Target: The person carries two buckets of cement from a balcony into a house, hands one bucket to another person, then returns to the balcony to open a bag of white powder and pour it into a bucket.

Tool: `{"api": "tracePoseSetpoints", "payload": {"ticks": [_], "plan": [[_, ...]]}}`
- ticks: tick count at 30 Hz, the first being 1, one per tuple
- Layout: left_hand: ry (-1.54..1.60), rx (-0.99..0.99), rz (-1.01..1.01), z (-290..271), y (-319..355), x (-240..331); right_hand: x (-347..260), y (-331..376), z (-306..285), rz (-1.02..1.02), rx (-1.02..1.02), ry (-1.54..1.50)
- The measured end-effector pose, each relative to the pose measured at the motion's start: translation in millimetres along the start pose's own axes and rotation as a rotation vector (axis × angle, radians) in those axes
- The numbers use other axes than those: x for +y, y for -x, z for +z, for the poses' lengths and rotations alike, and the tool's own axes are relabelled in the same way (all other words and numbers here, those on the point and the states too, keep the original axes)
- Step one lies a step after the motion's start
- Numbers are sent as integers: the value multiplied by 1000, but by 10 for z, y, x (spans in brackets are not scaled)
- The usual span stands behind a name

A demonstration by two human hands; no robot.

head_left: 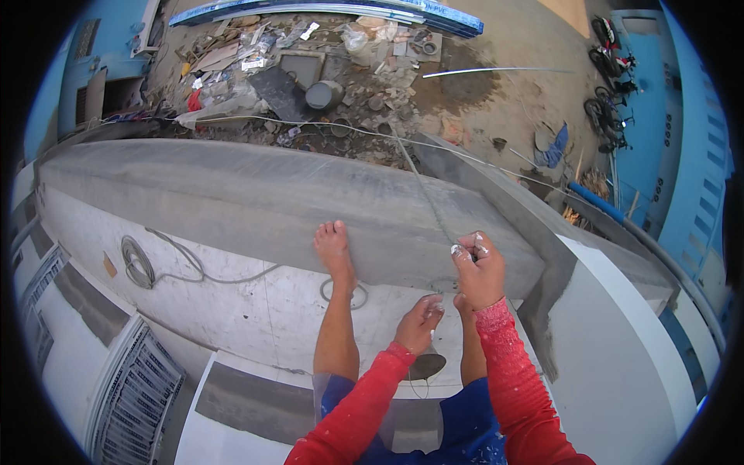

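A thin greenish rope (422, 184) runs up from the ground below, across the grey concrete ledge, to my right hand (479, 273). That hand is closed round it, with white smears on the fingers. My left hand (418, 324) is lower and to the left, its fingers curled together and whitened at the tips; whether rope lies in them is hidden. Loose loops of rope (443, 285) show just beyond its fingertips. Under the left wrist is a dark round thing with a thin wire handle (428, 366), partly covered.
My bare left foot (333, 244) presses on the concrete ledge (256, 182). A coiled hose or cable (138, 262) lies to the left. Far below are rubble (364, 101), a grey drum (324, 94) and parked motorbikes (608, 85). A white wall (620, 341) rises at right. A thin line (480, 160) crosses beyond the ledge.
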State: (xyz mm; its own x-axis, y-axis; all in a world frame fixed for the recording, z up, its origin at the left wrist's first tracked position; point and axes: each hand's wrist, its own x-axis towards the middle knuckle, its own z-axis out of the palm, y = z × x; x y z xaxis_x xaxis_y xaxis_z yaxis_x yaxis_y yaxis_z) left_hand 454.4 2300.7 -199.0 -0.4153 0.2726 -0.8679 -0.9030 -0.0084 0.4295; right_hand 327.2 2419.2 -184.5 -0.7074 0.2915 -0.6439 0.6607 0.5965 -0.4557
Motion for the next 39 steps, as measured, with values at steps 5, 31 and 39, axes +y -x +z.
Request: {"api": "tracePoseSetpoints", "payload": {"ticks": [5,31,39], "plan": [[88,13,-7,-18,-24,-76,-19,62,-11,-23,84,-135],[30,22,0,-23,-56,36,14,-87,-110,111,135,-638],[37,16,-17,-21,-62,24,604,-537,387,158,32,-217]]}}
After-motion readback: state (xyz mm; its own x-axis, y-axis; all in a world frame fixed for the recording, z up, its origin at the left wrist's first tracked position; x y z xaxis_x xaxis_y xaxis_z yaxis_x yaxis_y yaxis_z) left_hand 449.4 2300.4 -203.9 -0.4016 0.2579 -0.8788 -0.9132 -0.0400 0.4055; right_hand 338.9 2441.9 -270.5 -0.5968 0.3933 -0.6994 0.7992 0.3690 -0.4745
